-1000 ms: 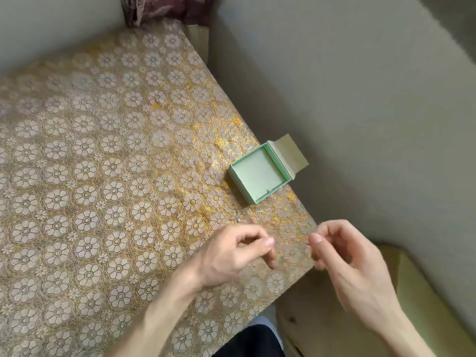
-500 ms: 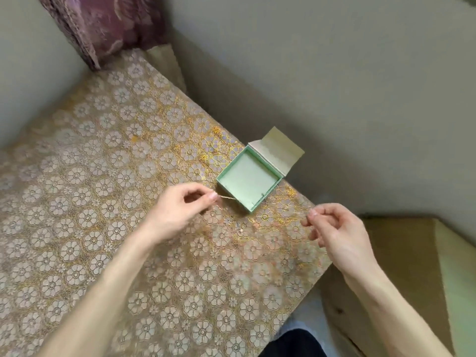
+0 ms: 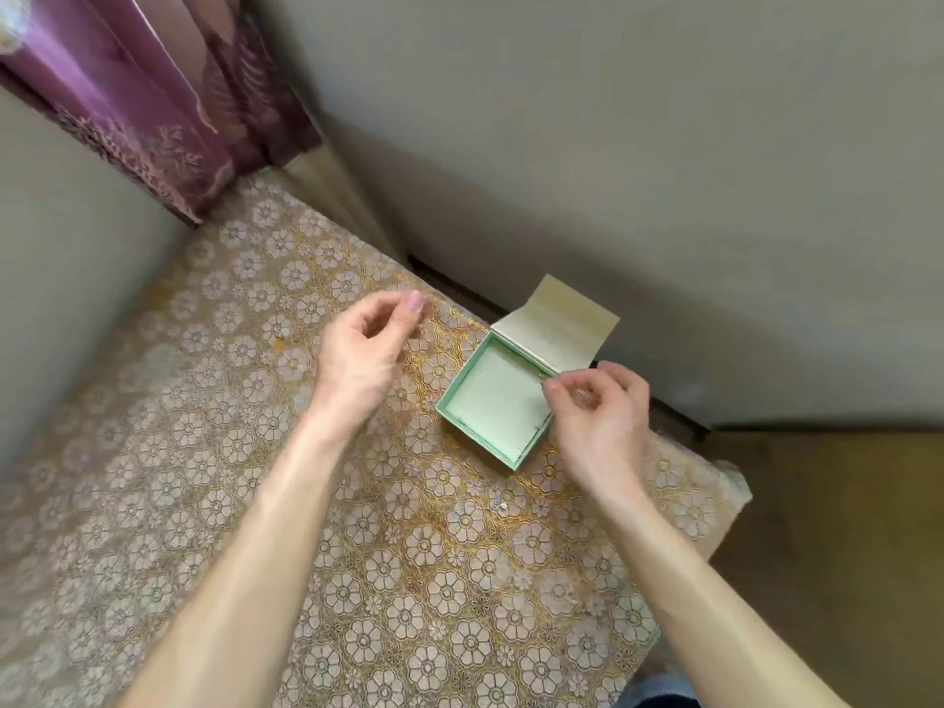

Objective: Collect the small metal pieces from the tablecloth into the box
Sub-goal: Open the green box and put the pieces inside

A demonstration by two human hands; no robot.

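A small mint-green box [image 3: 493, 437] lies open on the gold floral tablecloth [image 3: 204, 452], its cream lid flap [image 3: 557, 321] folded back toward the wall. My right hand [image 3: 600, 416] hovers over the box's right corner, thumb and forefinger pinched on a thin small metal piece [image 3: 539, 374] above the box's inside. My left hand [image 3: 365, 350] is raised left of the box, fingers loosely curled and apart, nothing visible in them. One tiny metal piece [image 3: 503, 504] lies on the cloth just in front of the box.
The table stands in a corner, with grey walls on the left and behind the box. A purple curtain [image 3: 153, 104] hangs at the far corner. The table's right edge [image 3: 735, 498] drops off beside a yellowish-brown surface [image 3: 843, 528].
My left hand carried a thin metal piece up to the box, then moved away left, no piece visible in it. My right hand moved from the table's edge to above the box. The camera view shifted.
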